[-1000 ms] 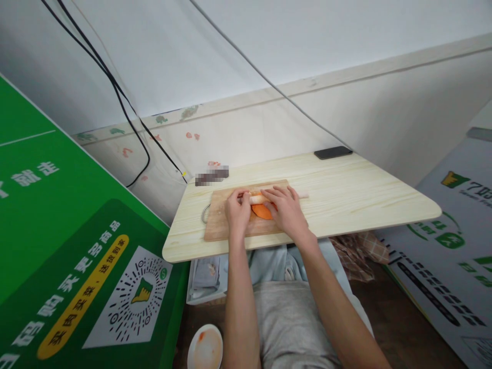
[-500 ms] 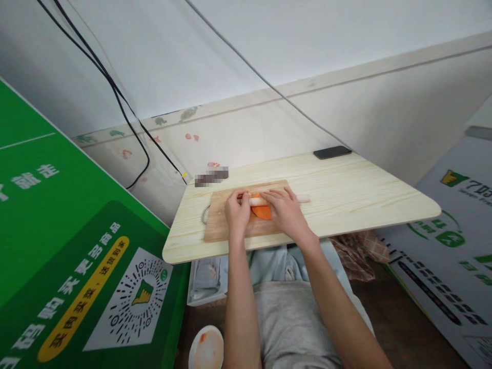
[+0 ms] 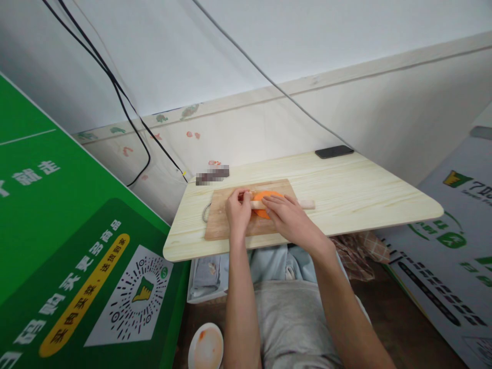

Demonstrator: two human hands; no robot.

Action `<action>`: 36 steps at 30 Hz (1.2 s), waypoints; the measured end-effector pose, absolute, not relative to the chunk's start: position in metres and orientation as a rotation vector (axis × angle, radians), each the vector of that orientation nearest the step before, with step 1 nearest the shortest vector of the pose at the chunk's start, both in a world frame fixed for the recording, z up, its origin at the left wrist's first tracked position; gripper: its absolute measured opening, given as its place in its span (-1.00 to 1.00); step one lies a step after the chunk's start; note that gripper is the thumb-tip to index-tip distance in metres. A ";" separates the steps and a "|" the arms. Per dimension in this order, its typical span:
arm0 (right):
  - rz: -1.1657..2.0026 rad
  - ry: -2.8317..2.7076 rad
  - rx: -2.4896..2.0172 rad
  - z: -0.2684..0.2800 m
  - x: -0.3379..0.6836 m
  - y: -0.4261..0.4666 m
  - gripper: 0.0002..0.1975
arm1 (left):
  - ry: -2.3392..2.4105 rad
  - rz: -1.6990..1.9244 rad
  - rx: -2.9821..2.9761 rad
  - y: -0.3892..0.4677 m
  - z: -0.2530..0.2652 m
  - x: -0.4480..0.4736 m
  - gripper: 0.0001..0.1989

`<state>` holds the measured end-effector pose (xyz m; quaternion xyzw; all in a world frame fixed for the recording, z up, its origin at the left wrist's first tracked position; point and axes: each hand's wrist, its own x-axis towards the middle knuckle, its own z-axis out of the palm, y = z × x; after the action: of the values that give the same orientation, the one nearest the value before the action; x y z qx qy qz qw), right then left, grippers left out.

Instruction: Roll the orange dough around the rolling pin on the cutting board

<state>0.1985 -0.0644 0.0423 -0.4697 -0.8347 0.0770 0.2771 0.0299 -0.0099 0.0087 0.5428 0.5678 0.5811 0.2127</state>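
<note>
Head view, rolling station. A wooden cutting board lies flat on the pale table, its metal handle on the left. The orange sheet, apparently dough, lies on the board right of centre and shows above and below the pale rolling pin. The pin crosses the sheet from side to side; its bare right end projects past the board over the table.

Head view, grip. The left hand has its fingers curled in toward the thumb at the left end of the pin, beside the edge of the sheet. Whether the fingertips pinch the pin, the sheet or both cannot be told. The right hand lies palm down over the pin, fingers extended and nearly together, not wrapped round it; the palm's contact is hidden.

Head view, procedure. The step in hand is judged to be rolling the sheet flat.
1. Keep the right fingers straight so that the pin can turn freely beneath them.
2. Apply even pressure; a heavy right side would probably thin that half first.
3. If the left fingertips hold the sheet, turn it a little between strokes to keep the outline round.
4. Keep the left fingertips clear of the pin's path.
5. Ease pressure near the rim, where the sheet could tear or stick.
</note>
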 end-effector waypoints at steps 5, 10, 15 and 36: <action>0.137 -2.232 -1.360 0.035 0.189 -0.056 -0.60 | 1.573 1.608 1.518 -0.009 0.008 0.029 -0.83; -0.005 -2.167 -1.486 0.027 0.177 -0.040 -0.56 | 1.573 1.614 1.549 -0.007 0.007 0.028 -0.84; 0.060 -2.216 -1.445 0.033 0.182 -0.050 -0.55 | 1.577 1.615 1.518 -0.006 0.006 0.027 -0.84; -0.063 -2.179 -1.530 0.030 0.168 -0.048 -0.53 | 1.577 1.614 1.546 -0.007 0.005 0.028 -0.85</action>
<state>0.1685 -0.0485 0.0298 -0.5580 -0.7949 -0.0229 0.2370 0.0278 -0.0068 0.0050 0.5536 0.5647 0.5778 0.2017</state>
